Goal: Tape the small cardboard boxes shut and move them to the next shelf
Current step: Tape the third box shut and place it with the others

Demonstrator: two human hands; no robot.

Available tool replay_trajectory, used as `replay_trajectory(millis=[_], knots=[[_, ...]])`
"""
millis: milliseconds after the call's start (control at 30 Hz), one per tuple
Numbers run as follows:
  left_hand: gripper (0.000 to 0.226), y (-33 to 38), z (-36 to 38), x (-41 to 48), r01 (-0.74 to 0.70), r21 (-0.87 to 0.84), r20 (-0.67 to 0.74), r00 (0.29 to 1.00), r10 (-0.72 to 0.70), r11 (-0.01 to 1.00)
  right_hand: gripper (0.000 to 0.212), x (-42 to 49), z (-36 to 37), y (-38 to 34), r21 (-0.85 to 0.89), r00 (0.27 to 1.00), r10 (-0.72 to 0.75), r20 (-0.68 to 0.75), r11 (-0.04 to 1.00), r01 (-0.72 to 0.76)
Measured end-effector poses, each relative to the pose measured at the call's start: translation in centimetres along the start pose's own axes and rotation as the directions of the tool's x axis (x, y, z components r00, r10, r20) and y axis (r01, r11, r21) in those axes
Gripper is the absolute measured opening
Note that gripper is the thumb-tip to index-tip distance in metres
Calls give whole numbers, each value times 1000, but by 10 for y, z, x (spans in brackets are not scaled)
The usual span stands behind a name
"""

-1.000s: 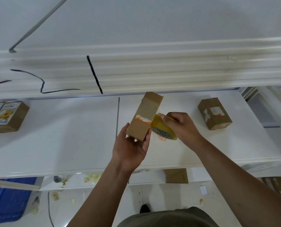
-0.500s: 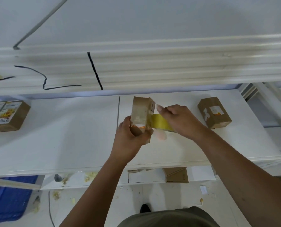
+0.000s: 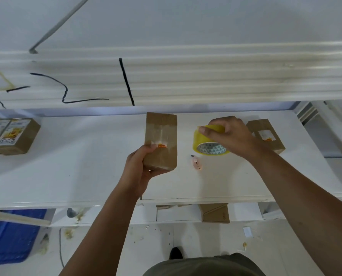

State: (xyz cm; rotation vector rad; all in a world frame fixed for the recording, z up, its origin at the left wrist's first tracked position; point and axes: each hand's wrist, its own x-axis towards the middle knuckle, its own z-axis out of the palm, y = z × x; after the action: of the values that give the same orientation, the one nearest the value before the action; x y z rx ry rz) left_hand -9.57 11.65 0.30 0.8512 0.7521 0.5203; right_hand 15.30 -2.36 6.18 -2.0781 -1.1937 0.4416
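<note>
My left hand (image 3: 138, 172) grips the near end of a small brown cardboard box (image 3: 162, 134), held upright above the white shelf (image 3: 76, 156) with a strip of clear tape down its face. To its right, my right hand (image 3: 231, 134) holds a roll of yellow tape (image 3: 208, 142) just over the shelf, apart from the box. A second small cardboard box (image 3: 265, 134) lies on the shelf behind my right hand, partly hidden by it. Two labelled boxes (image 3: 10, 134) stand side by side at the far left of the shelf.
A small pink cutter (image 3: 197, 162) lies on the shelf between the held box and the tape roll. The upper shelf's white front edge (image 3: 186, 76) overhangs the work area. Below are a flat cardboard piece (image 3: 215, 213), a blue crate (image 3: 8, 240) and scraps on the floor.
My right hand has pulled the tape roll away from the box to the right. My left hand has turned the box so its taped face points towards me.
</note>
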Motion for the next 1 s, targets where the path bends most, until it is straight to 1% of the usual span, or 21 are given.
replay_trajectory(millis=[133, 200, 267, 300, 367, 433, 467, 500, 567, 600, 633, 700, 767, 833, 867, 900, 933, 967, 1000], knots=[[62, -5, 9, 1, 54, -181, 122, 992, -32, 982, 50, 7, 0, -1, 17, 997, 41, 59, 999, -42], [62, -8, 11, 2, 72, -260, 162, 986, -30, 963, 50, 12, 1, 0, 22, 996, 55, 72, 998, -56], [56, -13, 13, 4, 93, -311, 208, 978, -28, 946, 60, 17, 2, 4, 17, 991, 80, 105, 997, -82], [54, -15, 13, 5, 103, -331, 228, 973, -27, 938, 66, 19, 2, 7, 41, 988, 75, 134, 996, -81], [51, -19, 13, 11, 116, -361, 246, 969, -26, 925, 74, 21, 5, 16, 196, 983, 28, 180, 979, -64], [47, -23, 14, 19, 132, -385, 241, 970, -38, 913, 75, 25, 10, 31, 380, 988, 22, 151, 922, -79], [45, -25, 13, 23, 147, -395, 231, 971, -57, 907, 75, 27, 11, 37, 413, 990, 47, 133, 905, -99], [45, -27, 12, 27, 162, -406, 214, 974, -79, 899, 76, 32, 12, 43, 405, 988, 73, 134, 906, -121], [45, -33, 8, 37, 182, -423, 166, 979, -121, 888, 79, 40, 13, 50, 312, 982, 69, 174, 942, -121], [42, -36, 7, 42, 180, -428, 127, 982, -138, 886, 78, 45, 14, 53, 225, 979, 65, 191, 968, -108], [39, -40, 6, 47, 168, -424, 73, 986, -151, 890, 77, 50, 15, 54, 123, 979, 79, 186, 987, -102], [31, -46, 4, 55, 144, -389, -47, 983, -175, 910, 77, 60, 19, 58, -69, 982, 129, 136, 990, -120], [29, -53, 5, 60, 132, -384, -124, 973, -193, 914, 74, 66, 21, 60, -273, 979, 162, 122, 954, -123], [28, -59, 8, 62, 113, -360, -172, 968, -185, 926, 68, 70, 21, 60, -529, 979, 168, 116, 845, -82], [25, -61, 9, 63, 107, -321, -194, 965, -176, 941, 67, 71, 21, 61, -607, 980, 166, 108, 792, -67], [22, -63, 9, 63, 103, -252, -225, 961, -162, 962, 69, 71, 21, 63, -646, 981, 168, 101, 760, -64], [22, -65, 9, 64, 106, -125, -264, 955, -136, 986, 71, 71, 22, 66, -665, 979, 178, 98, 744, -68], [29, -66, 8, 65, 119, 70, -295, 951, -93, 990, 72, 70, 24, 68, -680, 975, 195, 106, 730, -72], [38, -68, 6, 67, 138, 303, -296, 954, -44, 943, 71, 68, 26, 70, -691, 968, 216, 126, 719, -71]])
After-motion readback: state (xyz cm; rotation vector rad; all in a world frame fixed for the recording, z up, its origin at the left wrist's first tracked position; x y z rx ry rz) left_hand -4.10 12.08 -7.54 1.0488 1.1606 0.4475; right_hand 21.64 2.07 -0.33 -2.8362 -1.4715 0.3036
